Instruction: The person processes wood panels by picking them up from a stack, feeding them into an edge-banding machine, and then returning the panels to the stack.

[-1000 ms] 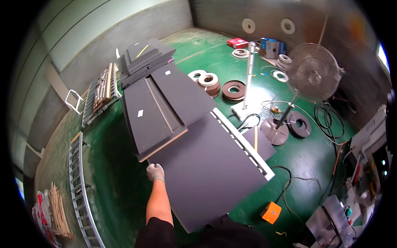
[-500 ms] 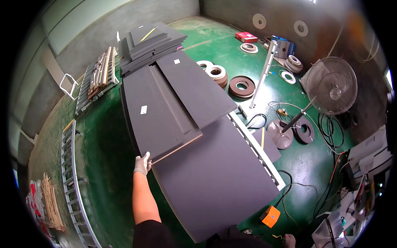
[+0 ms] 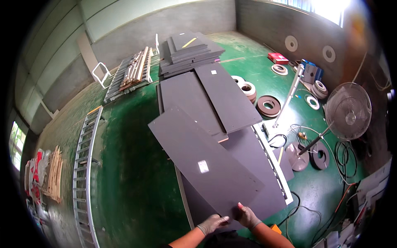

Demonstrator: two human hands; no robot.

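Both my gloved hands, left and right, have fingers clamped on the near edge of a long, stiff dark-grey board that stretches away from them, probably heavy.

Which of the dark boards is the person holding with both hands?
The big board lying slantwise on top, nearest the person. The left hand and right hand grip its near edge; the others lie untouched.

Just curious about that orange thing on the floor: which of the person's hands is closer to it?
Right. The right hand grips the dark panel's near edge, just left of the orange thing; the left hand holds the same edge farther left.
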